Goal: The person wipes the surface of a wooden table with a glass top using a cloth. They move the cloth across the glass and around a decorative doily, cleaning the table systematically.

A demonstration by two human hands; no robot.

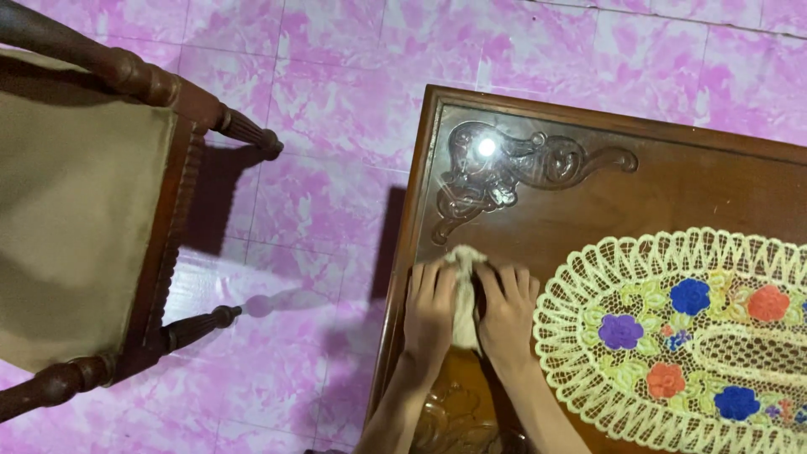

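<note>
Pink marbled tile floor [336, 84], carved glass-topped wooden table [588, 185] | left hand [430, 307], right hand [507, 307] lower centre, fingers flat, pressing cream cloth [464, 290] | best kept off lace doily [672, 328]

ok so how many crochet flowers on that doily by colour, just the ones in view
On the doily, beside the cloth under the left hand and right hand:
blue flowers: 2
red flowers: 2
purple flowers: 1
total: 5 large flowers in view; the doily runs off the frame edge, so more may be hidden.
</note>
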